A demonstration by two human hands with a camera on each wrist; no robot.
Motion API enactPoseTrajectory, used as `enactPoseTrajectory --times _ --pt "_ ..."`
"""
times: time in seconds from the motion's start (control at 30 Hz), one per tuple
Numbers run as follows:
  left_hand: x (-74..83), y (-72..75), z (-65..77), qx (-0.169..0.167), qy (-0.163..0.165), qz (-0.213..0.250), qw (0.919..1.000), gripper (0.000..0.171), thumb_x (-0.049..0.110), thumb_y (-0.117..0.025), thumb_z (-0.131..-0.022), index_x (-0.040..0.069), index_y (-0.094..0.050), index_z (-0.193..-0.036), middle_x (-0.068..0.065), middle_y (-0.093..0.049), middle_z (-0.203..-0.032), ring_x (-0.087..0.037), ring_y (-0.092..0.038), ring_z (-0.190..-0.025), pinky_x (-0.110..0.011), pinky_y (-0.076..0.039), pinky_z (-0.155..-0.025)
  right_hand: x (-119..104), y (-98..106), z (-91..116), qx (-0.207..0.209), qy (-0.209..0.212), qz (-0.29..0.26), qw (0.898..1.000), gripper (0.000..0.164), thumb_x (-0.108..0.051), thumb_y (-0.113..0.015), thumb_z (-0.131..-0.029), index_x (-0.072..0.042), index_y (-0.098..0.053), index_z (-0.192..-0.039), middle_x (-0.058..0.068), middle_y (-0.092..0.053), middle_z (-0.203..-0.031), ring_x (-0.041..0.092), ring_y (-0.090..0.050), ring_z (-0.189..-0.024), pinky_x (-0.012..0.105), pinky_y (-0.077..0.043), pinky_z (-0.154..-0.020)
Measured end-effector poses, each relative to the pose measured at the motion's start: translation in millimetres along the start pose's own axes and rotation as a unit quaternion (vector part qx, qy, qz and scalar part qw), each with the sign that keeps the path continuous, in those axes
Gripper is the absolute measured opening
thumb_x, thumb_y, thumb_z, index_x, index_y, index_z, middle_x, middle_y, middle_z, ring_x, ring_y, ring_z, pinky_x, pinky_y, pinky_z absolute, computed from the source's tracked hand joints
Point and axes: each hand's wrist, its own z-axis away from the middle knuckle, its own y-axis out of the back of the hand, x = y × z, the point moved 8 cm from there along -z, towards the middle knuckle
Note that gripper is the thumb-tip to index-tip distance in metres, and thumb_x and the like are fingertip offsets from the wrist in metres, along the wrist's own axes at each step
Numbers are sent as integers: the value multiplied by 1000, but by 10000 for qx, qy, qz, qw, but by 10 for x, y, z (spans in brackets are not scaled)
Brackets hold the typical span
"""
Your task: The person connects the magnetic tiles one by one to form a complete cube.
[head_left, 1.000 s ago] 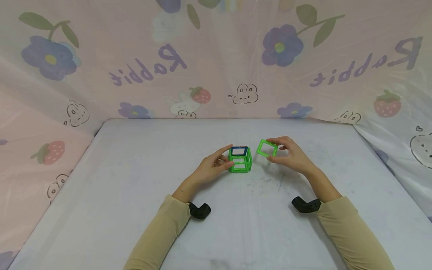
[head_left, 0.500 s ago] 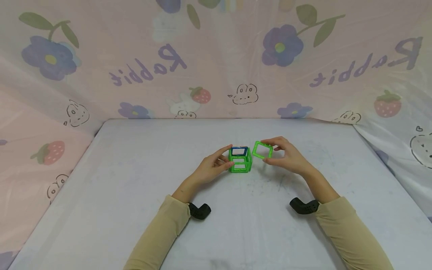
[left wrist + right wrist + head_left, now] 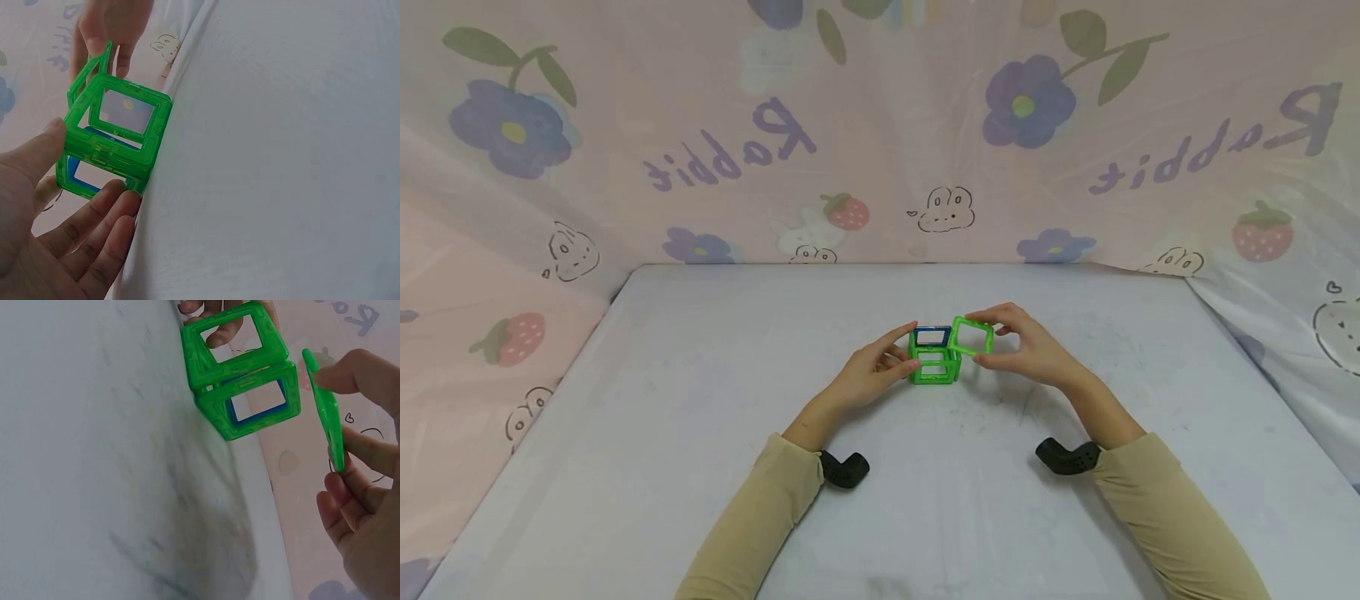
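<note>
A small cube of green frame-like magnetic tiles (image 3: 933,377) stands on the table, with one dark blue tile (image 3: 932,337) at its far side. My left hand (image 3: 874,371) grips the cube from the left, thumb at the near face and fingers along the left side, as the left wrist view shows. My right hand (image 3: 1024,348) pinches a loose green square tile (image 3: 973,336) between thumb and fingers. That tile is raised and tilted, overlapping the cube's upper right corner in the head view. In the right wrist view a gap shows between the loose tile (image 3: 326,412) and the cube (image 3: 240,369).
A white-covered table (image 3: 737,333) lies under both hands, with faint smudges right of the cube. A printed curtain (image 3: 880,150) hangs behind and at the sides. Black curved devices (image 3: 846,470) stick out at both wrists.
My right hand has moved left with the green tile, from beside the cube to over its upper right corner. The left hand and the cube have stayed in place.
</note>
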Motion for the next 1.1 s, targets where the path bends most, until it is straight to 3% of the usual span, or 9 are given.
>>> enactPoseTrajectory --times 0.4,1.1 --pt "-7 4 -3 -12 -11 4 10000 57 19 -55 -94 18 -31 -145 -18 -60 -111 -30 -61 -100 -39 -48 -86 -71 -78 -68 -160 -24 -75 9998 56 -22 -75 -78 -17 -53 -129 6 -48 -123 21 -42 -114 49 -36 -96" --pt "-6 -4 -5 -61 -2 1 10000 57 20 -54 -94 15 -31 -145 -18 -60 -111 -30 -61 -100 -37 -48 -86 -161 -247 -207 -529 360 -168 9978 55 -20 -74 -78 -15 -54 -129 6 -47 -123 19 -42 -115 47 -37 -95"
